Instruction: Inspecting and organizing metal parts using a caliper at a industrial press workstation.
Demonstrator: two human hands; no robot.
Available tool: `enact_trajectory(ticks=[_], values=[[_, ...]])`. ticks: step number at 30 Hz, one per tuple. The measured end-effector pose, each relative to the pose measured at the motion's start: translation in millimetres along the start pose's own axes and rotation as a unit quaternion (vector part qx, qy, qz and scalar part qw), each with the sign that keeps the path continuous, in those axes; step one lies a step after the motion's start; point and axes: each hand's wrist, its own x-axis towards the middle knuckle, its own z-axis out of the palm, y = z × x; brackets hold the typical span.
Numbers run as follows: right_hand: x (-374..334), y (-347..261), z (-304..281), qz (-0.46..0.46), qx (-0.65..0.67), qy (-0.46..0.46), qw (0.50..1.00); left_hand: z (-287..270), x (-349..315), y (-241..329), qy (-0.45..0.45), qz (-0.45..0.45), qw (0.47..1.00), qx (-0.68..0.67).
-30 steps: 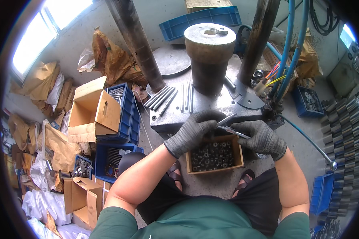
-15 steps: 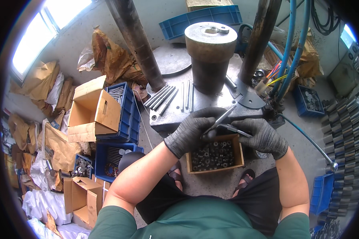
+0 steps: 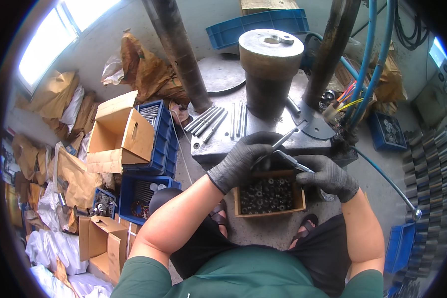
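Observation:
My left hand (image 3: pixel 246 160), in a dark grey glove, is closed around a slim metal shaft (image 3: pixel 288 134) that points up and to the right. My right hand (image 3: pixel 328 175), gloved alike, grips a second metal shaft (image 3: pixel 294 162), whose tip reaches toward the left fingers. Whether that tip touches them I cannot tell. Below both hands, on the floor, is a wooden box (image 3: pixel 270 214) of small dark ring-shaped parts (image 3: pixel 265 193). Beyond the hands, more metal shafts (image 3: pixel 204 120) lie on a heavy steel base (image 3: pixel 218 145), in a bunch and a separate row.
A thick steel cylinder (image 3: pixel 270 64) rises from the base between two dark columns (image 3: pixel 179 54). Blue hoses (image 3: pixel 370 64) hang at the right. Blue crates (image 3: pixel 166 139) and open cardboard boxes (image 3: pixel 134 134) stand at the left. Stacked metal parts (image 3: pixel 427 198) line the right side.
The shaft in my right hand now shows more of its length and slants down to the right. My left hand keeps its shaft. The whole view has shifted slightly.

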Motion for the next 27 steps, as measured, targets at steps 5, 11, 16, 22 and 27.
enact_trajectory(ticks=[5,11,16,22,27], values=[[2,1,-9,-0.067,-0.06,0.048,0.995,-18,3,8,0.114,0.059,0.985,0.113],[-1,6,-21,-0.082,-0.096,0.12,0.985,-80,13,36,0.305,0.158,0.687,0.64],[-5,7,-23,-0.066,-0.05,0.118,0.99,-101,11,35,0.338,0.072,0.568,0.747],[-15,2,-22,-0.069,-0.058,0.135,0.987,-109,9,26,0.333,0.087,0.507,0.79],[-24,1,-25,-0.092,-0.057,0.142,0.984,-111,1,30,0.358,0.073,0.605,0.708]])
